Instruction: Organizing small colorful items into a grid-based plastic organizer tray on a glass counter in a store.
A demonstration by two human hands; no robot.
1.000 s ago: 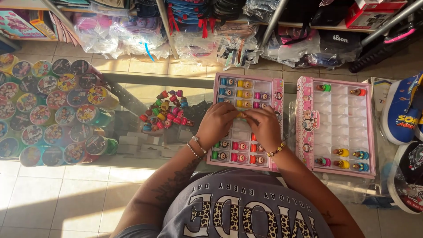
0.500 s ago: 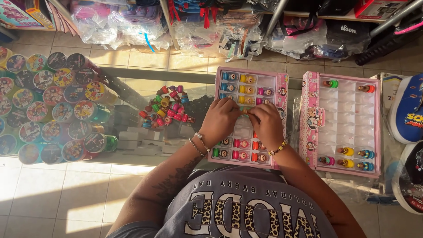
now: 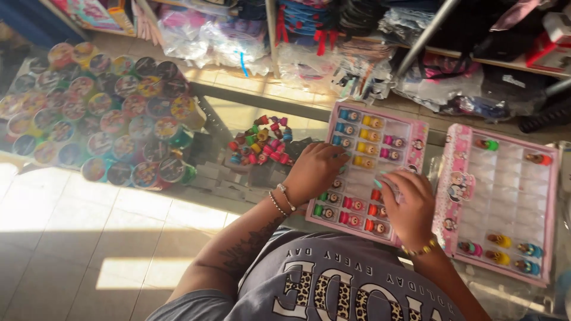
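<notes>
A pink compartment tray [image 3: 410, 134] lies on a glass counter in front of me, holding small coloured doll-shaped figures [image 3: 372, 137] in its cells. My left hand [image 3: 312, 172], with bracelets on the wrist, rests on the tray's left side, fingers curled over the middle cells. My right hand [image 3: 410, 208], wearing a beaded bracelet, lies over the tray's lower right cells, fingertips bent down into them. Whether either hand pinches a figure is hidden by the fingers.
A second pink tray [image 3: 505, 178], mostly bare with a few figures, lies to the right. A loose pile of figures [image 3: 262, 142] sits left of my hands. Several round printed tins [image 3: 101, 113] fill the far left. Bagged goods and shelves [image 3: 297, 41] line the back.
Both hands stay on the left tray. They have drawn a little apart, the left hand shifting up and left, the right hand down and right.
</notes>
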